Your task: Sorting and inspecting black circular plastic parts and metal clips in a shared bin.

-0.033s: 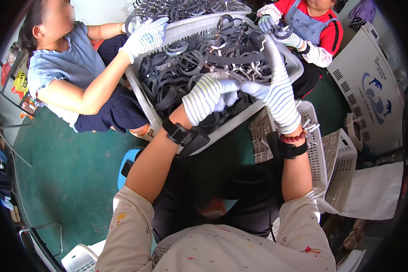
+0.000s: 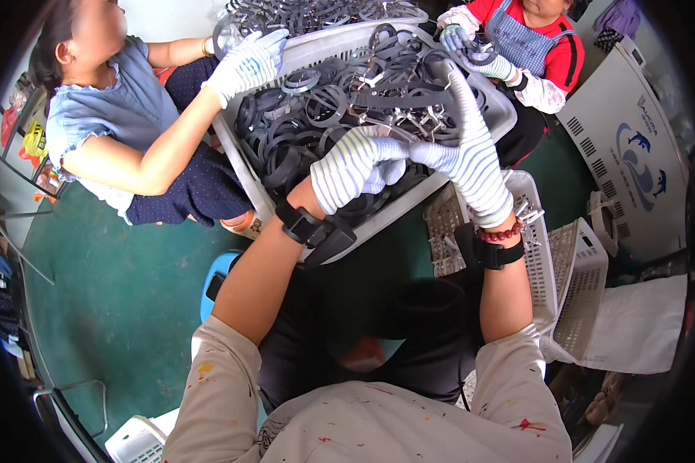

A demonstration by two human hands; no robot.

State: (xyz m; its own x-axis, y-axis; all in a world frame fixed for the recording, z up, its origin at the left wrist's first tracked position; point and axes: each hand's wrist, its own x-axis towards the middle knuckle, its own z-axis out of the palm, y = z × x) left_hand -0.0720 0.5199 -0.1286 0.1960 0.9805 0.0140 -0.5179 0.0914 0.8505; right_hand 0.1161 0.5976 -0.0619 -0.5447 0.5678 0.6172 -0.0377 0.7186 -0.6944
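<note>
Both my hands wear white gloves with thin stripes, over a crate heaped with dark ring-shaped bands. My left hand has its fingers curled in and pressed together; anything in them is too hidden to name. Beside it, my right hand points its index finger up and away and its thumb left, the thumb tip meeting my left fingertips. A straight dark strip runs across just beyond both hands, its right end close to my right index finger. Thin metal pieces show between the hands and the pile.
The grey crate stands before my knees; another heaped crate lies behind it. Co-workers' gloved hands work at left and at right. White plastic baskets stand by my right forearm, near a large white panelled box.
My left fingers have drawn slightly closer together. The right co-worker's hands and the band in them have shifted a little. My right hand stays almost where it was.
</note>
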